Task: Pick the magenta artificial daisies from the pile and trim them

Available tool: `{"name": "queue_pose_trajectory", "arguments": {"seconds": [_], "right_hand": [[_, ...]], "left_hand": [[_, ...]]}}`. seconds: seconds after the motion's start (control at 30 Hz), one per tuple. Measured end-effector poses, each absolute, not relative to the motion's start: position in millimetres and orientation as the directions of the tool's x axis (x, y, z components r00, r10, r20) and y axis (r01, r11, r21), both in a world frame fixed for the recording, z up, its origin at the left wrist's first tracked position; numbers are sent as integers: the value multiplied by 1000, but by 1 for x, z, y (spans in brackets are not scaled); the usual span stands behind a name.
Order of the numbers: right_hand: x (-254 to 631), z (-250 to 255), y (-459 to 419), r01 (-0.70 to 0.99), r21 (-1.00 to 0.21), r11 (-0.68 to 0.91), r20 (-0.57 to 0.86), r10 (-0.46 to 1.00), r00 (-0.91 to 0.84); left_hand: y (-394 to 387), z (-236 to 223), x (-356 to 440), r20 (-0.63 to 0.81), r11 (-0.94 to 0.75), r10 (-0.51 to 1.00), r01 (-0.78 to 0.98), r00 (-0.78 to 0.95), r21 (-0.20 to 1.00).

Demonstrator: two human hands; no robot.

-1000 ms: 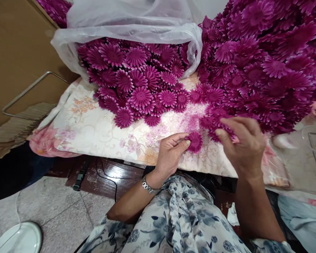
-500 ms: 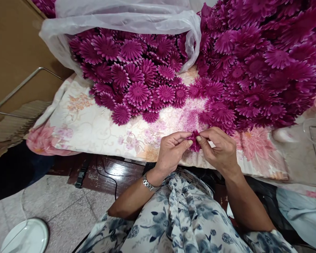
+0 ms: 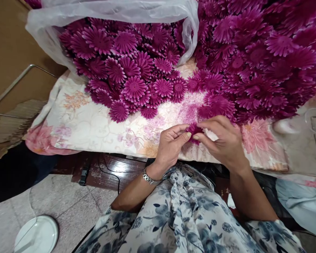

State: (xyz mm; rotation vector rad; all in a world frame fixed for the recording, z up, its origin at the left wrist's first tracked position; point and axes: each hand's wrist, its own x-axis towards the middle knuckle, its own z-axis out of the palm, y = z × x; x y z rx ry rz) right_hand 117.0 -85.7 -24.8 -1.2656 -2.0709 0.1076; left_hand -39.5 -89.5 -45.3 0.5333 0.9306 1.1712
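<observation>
While the left hand (image 3: 171, 146) and the right hand (image 3: 223, 142) are pressed fingertip to fingertip, a single purple flower (image 3: 193, 129) is pinched between them, just below the flower heap (image 3: 252, 59) on the floral cloth (image 3: 94, 130); a plastic bag (image 3: 116, 10) lies left of that heap.

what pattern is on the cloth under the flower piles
The cloth is cream with a pink and peach floral print, seen best in the head view, left of the left hand.

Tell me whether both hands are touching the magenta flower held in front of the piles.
Touching. The head view shows the left hand and the right hand pinching the magenta flower from either side, with no gap visible at the fingers.
</observation>
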Motion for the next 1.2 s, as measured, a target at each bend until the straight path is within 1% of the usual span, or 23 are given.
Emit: {"name": "queue_pose_trajectory", "arguments": {"seconds": [0.07,0.2,0.33,0.4,0.47,0.53,0.6,0.67,0.77,0.83,0.93,1.0,1.1,1.2], "right_hand": [[108,-30,-88,703,-450,551,491,810,-321],[103,-35,-90,692,-463,554,534,797,-282],[101,-33,-91,725,-435,533,565,789,-241],[105,-32,-89,754,-413,512,603,774,-195],[116,-31,-85,817,-367,444,672,735,-97],[133,-29,-79,898,-306,315,724,689,6],[150,-27,-74,946,-258,195,719,693,53],[161,-24,-73,962,-223,159,684,728,38],[156,-21,-79,953,-213,216,701,713,-4],[141,-19,-85,910,-275,310,694,719,-36],[117,-18,-92,785,-427,449,551,817,-168],[107,-20,-93,729,-483,485,484,842,-239],[102,-25,-93,703,-490,515,513,823,-245],[101,-30,-93,705,-465,535,557,796,-236]], "left_hand": [[-91,-46,-39,-316,320,944,-509,98,799],[-93,-48,-38,-286,295,954,-478,92,828],[-93,-48,-37,-302,301,950,-501,82,811],[-92,-46,-38,-324,306,944,-520,59,798],[-91,-44,-40,-353,304,936,-539,14,785],[-89,-42,-42,-390,320,921,-552,-11,770],[-88,-41,-43,-425,351,905,-558,-3,752],[-86,-41,-42,-446,373,895,-558,6,741],[-85,-40,-39,-468,395,883,-566,17,724],[-85,-40,-36,-457,396,888,-573,42,718],[-87,-40,-33,-400,367,913,-574,74,732],[-89,-40,-32,-383,357,920,-567,77,742],[-91,-42,-33,-365,341,928,-552,71,761],[-93,-43,-33,-347,322,936,-551,63,769]]}}
